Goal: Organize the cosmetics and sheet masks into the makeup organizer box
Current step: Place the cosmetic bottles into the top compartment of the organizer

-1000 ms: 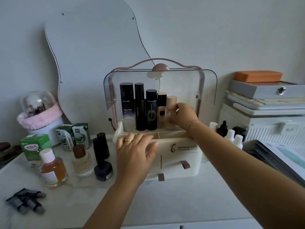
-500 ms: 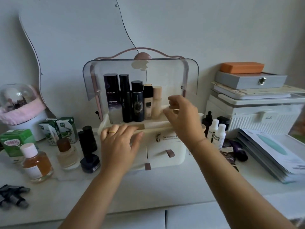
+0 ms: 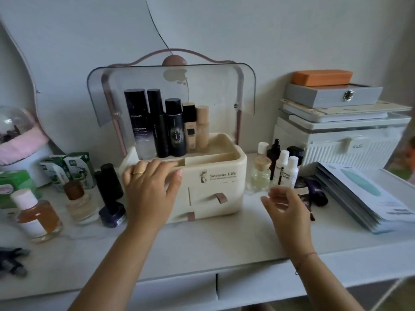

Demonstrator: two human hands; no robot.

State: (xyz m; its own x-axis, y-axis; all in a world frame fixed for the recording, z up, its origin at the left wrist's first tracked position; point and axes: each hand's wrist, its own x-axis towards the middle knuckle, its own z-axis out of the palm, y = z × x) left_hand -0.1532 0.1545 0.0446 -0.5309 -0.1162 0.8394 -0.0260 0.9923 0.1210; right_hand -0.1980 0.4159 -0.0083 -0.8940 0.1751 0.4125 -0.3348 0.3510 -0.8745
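bottles [image 3: 167, 124] in organizer [image 3: 215, 187], sheet masks [image 3: 368, 196] right of it

The white table [image 3: 224, 241] carries the makeup organizer box [image 3: 213, 187] mid-back, bottles [image 3: 38, 218] toward its left edge, sheet masks [image 3: 363, 196] toward its right edge.

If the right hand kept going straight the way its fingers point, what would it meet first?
Probably the small clear bottle with the cork stopper, just beyond the right hand; the white bottles stand close beside it, and depth is unclear.

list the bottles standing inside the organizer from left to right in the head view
tall dark bottle → slim black bottle → black bottle with dotted circle → foundation with black cap → beige bottle
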